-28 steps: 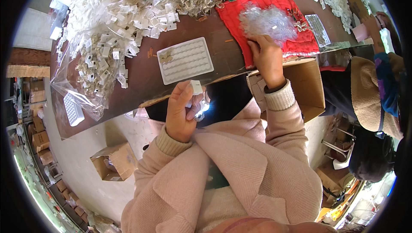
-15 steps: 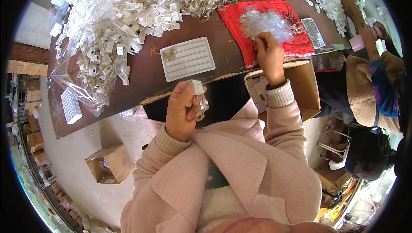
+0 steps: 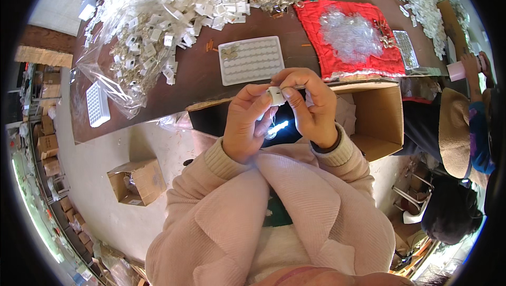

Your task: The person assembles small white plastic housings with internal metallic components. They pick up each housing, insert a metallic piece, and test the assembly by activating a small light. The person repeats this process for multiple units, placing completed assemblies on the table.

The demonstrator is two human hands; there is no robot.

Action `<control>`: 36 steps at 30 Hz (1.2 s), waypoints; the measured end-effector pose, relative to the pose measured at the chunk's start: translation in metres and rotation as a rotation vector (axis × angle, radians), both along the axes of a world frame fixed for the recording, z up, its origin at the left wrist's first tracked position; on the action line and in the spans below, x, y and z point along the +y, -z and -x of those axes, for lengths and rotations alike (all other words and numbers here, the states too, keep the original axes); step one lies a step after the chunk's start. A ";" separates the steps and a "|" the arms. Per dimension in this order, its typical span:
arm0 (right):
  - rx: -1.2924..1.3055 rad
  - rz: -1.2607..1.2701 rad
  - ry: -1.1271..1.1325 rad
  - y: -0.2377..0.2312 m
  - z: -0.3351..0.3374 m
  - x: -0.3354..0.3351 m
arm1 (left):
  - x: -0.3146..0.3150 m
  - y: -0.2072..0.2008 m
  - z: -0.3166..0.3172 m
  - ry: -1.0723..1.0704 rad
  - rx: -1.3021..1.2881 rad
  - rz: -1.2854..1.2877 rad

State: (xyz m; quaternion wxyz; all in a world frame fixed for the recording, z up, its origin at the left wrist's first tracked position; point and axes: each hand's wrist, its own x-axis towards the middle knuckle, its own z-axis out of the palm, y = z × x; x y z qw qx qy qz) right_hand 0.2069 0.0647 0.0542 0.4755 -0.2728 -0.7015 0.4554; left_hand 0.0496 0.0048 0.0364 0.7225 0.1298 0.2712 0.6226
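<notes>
Head view: left hand [image 3: 244, 122] and right hand [image 3: 314, 108], both kinda closed, pinch a white piece [image 3: 275, 96] near the tray [image 3: 255, 66].

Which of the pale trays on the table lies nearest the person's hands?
The middle tray, just beyond the left hand and right hand; others lie farther off, toward the table's left end and right of the red cloth.

pc [image 3: 275, 96] before tray [image 3: 258, 66] | tray on tbl [image 3: 196, 72] | cloth [image 3: 310, 21] R of tray
</notes>
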 end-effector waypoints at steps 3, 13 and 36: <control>0.058 0.011 0.014 0.000 0.012 -0.003 | -0.002 -0.002 0.002 -0.046 0.023 0.025; -0.610 0.093 0.707 0.018 -0.056 0.083 | -0.007 -0.002 0.009 -0.054 0.124 0.072; -0.162 -0.297 0.463 0.003 -0.040 0.041 | 0.019 -0.009 -0.011 -0.015 0.258 -0.126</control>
